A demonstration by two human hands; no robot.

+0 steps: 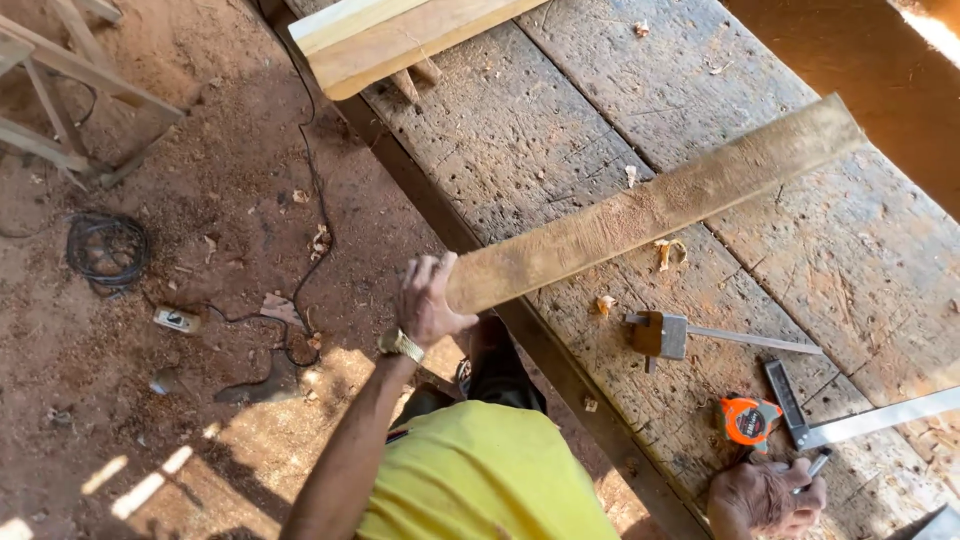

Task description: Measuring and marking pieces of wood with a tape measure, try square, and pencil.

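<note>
Left hand (pixel 428 300) grips the plank (pixel 655 205) end on the tabletop (pixel 520 130); right hand (pixel 765 497) holds a pen-like marker (pixel 817 466); no marking or cut visible yet.

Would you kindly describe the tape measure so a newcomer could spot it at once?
Start at the worn wooden workbench and move to its near end, by the right hand. The tape measure lies just above that hand, beside the metal square. It is the only bright orange thing there.
</note>
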